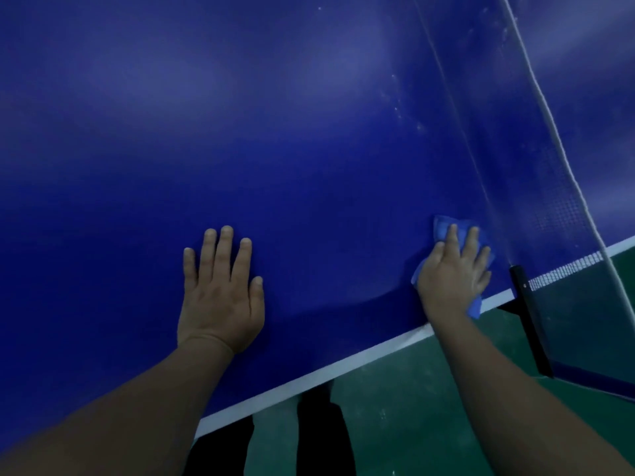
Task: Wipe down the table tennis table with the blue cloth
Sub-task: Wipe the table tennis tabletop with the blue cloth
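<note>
The dark blue table tennis table (275, 132) fills most of the view, with a white line along its near edge. My right hand (453, 269) presses a blue cloth (443, 226) flat on the table with straight fingers, close to the near edge and just left of the net. The cloth shows past my fingertips and beside my palm. My left hand (221, 293) rests flat on the table with fingers spread, well to the left of the cloth, holding nothing.
The net (536, 166) with its white top cord runs up the right side, held by a black post (529, 314) clamped at the table edge. Pale specks and smears lie on the table near the net. Green floor (412, 407) lies below the edge.
</note>
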The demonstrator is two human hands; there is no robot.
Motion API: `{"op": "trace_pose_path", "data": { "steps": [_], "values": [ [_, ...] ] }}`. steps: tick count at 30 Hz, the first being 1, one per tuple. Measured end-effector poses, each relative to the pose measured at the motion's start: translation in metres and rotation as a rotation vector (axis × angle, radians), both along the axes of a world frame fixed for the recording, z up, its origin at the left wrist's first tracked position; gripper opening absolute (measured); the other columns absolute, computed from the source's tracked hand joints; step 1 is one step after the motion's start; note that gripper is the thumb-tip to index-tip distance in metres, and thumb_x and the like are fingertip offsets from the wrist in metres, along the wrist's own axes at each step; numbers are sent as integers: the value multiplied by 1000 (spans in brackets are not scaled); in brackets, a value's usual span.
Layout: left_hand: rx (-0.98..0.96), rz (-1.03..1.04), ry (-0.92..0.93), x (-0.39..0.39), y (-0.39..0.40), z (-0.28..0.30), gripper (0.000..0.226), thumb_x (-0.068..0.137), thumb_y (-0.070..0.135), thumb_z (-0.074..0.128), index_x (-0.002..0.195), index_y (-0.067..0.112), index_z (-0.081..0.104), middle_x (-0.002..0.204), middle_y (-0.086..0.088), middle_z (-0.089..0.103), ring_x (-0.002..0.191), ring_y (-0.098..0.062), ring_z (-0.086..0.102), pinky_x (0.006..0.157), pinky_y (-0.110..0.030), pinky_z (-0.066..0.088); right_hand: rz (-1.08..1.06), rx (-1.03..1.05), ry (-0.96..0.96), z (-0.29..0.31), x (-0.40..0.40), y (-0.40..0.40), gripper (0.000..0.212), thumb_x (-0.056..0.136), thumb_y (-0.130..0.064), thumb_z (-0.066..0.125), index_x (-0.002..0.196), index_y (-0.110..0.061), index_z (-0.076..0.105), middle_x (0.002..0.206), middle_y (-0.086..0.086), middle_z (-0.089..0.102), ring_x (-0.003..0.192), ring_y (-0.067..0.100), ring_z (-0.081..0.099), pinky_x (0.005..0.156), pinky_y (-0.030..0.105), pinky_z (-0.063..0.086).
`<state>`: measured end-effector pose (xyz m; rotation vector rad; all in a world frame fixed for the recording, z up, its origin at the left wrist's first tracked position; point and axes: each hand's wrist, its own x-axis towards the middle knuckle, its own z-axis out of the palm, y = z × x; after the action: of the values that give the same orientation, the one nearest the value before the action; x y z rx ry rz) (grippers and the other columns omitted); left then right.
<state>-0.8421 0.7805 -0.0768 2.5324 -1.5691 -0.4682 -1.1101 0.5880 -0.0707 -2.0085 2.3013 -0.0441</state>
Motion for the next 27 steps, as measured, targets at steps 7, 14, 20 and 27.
{"op": "trace_pose_path", "data": {
  "steps": [7, 14, 20, 27],
  "values": [
    [-114, 52, 20, 0, 4, 4, 63, 97, 37, 28, 151, 5, 33, 162, -19, 19, 151, -33, 11, 122, -53, 5, 1221, 32, -40, -9, 79, 78, 49, 98, -35, 45, 146, -31, 47, 162, 0, 31, 150, 37, 23, 113, 60, 30],
    [-241, 227, -20, -1, 5, 3, 62, 95, 33, 35, 148, 1, 35, 158, -23, 26, 148, -37, 20, 120, -57, 11, 1885, 17, 55, -6, 218, -36, 54, 95, -35, 48, 148, -28, 45, 161, 5, 32, 146, 40, 27, 117, 58, 21],
    [-115, 262, -37, -4, 2, 4, 59, 96, 35, 32, 144, 3, 45, 156, -21, 32, 147, -35, 22, 120, -58, 14, 1341, -3, 4, 2, 274, -111, 50, 101, -34, 35, 151, -28, 42, 164, 2, 25, 150, 38, 20, 118, 55, 18],
    [-136, 327, -7, -4, -3, 7, 57, 94, 35, 35, 136, 1, 56, 149, -20, 43, 143, -37, 33, 118, -59, 20, 2208, 102, -16, -6, 150, -90, 52, 93, -33, 44, 146, -30, 48, 161, 1, 31, 150, 37, 22, 121, 53, 16]
  ]
}}
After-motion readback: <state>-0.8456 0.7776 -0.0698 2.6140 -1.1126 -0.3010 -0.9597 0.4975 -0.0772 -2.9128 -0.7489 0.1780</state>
